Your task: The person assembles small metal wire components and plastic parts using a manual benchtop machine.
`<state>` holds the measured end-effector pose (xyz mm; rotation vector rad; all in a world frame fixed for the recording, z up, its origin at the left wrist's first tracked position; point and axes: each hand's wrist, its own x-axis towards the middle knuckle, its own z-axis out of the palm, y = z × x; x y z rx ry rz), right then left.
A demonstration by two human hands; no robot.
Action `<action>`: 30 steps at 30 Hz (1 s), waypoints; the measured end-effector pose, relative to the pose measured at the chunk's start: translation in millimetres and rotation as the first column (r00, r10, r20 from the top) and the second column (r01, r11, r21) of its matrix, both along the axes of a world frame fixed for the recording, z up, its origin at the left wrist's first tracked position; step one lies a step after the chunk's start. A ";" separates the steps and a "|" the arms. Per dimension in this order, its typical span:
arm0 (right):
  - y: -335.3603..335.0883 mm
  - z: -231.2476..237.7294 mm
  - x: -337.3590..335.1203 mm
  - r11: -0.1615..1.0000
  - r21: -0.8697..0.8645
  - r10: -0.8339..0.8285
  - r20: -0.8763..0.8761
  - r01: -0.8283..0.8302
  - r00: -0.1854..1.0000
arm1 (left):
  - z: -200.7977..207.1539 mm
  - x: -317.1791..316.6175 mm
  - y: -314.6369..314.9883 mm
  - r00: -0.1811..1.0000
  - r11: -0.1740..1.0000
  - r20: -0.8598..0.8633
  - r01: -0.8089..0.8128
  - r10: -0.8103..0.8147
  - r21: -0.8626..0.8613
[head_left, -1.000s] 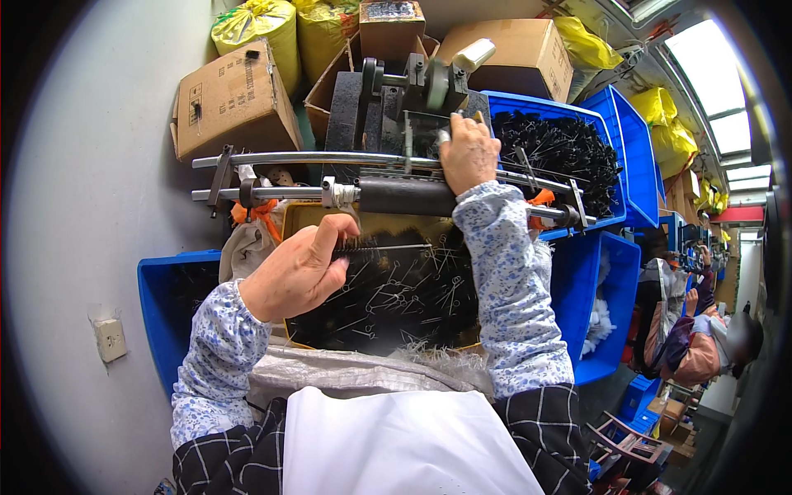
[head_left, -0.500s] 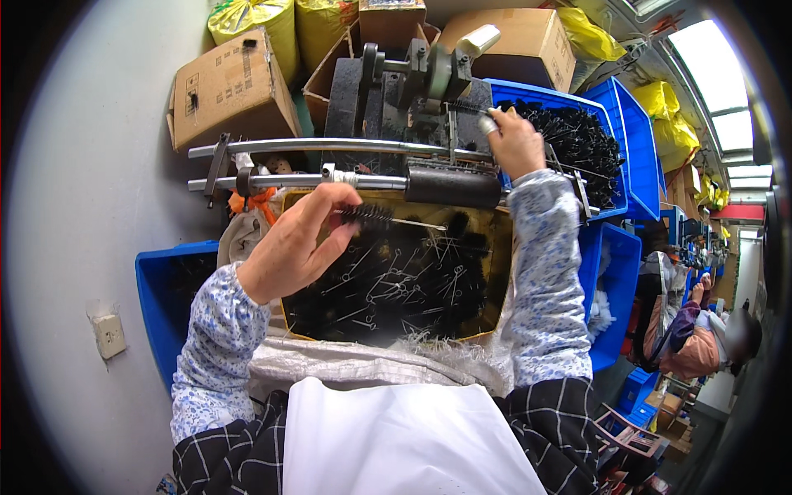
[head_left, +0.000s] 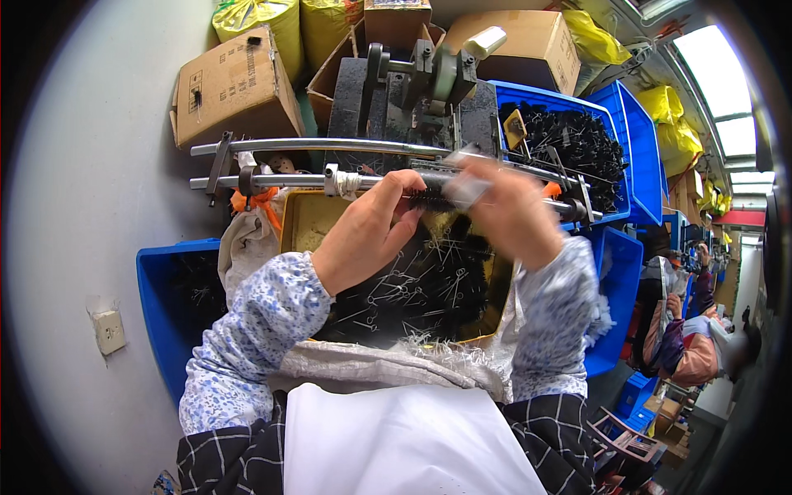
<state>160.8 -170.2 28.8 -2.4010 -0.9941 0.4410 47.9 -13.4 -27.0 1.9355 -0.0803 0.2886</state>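
One black-bristled brush (head_left: 426, 198) is above the yellow bin (head_left: 307, 221), pinched between thumb and forefinger of the left hand (head_left: 363, 241); blurring of the nearby right hand (head_left: 518, 213) leaves its closure and contents indeterminable.

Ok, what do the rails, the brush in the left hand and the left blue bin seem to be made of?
Rails: probably steel, polished, from their bright metallic gleam.
Brush in the left hand: matte black bristles, fine and stiff-looking, perhaps nylon; hair is possible.
Left blue bin: likely moulded plastic, smooth and evenly coloured.
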 end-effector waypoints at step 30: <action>8.6 -85.3 92.2 0.961 -0.084 -0.128 0.713 0.265 0.690 | 10.3 -33.0 23.4 0.969 0.922 -0.236 0.159 -0.076 0.353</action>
